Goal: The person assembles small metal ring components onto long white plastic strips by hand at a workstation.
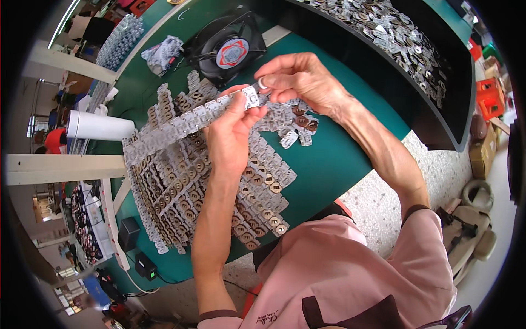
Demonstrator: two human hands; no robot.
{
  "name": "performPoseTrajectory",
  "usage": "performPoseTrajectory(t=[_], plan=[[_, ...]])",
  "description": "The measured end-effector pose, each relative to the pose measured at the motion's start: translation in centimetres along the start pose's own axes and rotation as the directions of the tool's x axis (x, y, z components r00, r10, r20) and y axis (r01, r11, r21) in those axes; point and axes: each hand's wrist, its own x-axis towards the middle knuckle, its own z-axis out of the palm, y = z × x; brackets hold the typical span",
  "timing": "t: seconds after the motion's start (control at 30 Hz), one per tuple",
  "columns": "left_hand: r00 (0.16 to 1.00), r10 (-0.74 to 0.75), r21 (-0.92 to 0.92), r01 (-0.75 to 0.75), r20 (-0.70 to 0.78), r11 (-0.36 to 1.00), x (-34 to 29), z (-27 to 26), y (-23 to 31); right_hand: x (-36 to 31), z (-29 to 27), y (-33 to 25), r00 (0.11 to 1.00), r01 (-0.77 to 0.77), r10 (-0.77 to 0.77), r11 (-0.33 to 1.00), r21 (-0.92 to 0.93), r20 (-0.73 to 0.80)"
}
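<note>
A long strip of small whitish-grey linked pieces [181, 123] runs from the far left of the table into my left hand [229, 140]. That hand pinches the strip near its right end, between thumb and fingers. Close by that end, my right hand [309, 82] is closed, thumb against fingertips, on a small pale round piece [262, 83]. Whether this piece touches the strip cannot be told. Beneath both hands lies a pile of loose pieces [289, 137], some with brown centres. Many similar strips [178, 189] lie in stacked rows under my left forearm.
A black fan [227, 52] stands behind the strips, beside a crumpled plastic bag [163, 55]. At the back right is a large black bin [438, 131] of loose pieces. A white roll [98, 126] and pale frame bars [66, 169] border the green table [339, 159] on the left.
</note>
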Motion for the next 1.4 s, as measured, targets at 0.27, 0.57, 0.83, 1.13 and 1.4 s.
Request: performPoseTrajectory(t=[0.27,0.57,0.83,1.13,1.4], plan=[[0.989,0.108,0.099,-0.098,-0.098,0.99,-0.01,0.44,-0.22,-0.48,0.06,0.03,0.999,0.041,-0.04,0.999,-0.023,0.033],[0.977,0.157,0.155,-0.135,-0.146,0.979,0.0,0.78,0.07,-0.65,0.46,-0.16,0.996,0.06,-0.053,0.993,-0.101,0.066],[0.982,0.139,0.186,-0.113,-0.131,0.976,0.01,0.24,-0.1,-0.61,0.3,0.12,0.991,0.079,-0.068,0.993,-0.087,0.119],[0.976,0.17,0.217,-0.138,-0.135,0.966,-0.08,0.1,-0.31,-0.87,0.52,0.31,0.991,0.076,-0.069,0.995,-0.059,0.111],[0.974,0.193,0.251,-0.159,-0.119,0.955,0.53,0.42,-0.09,-0.31,0.63,0.1,0.991,0.103,-0.098,0.993,-0.058,0.092]])
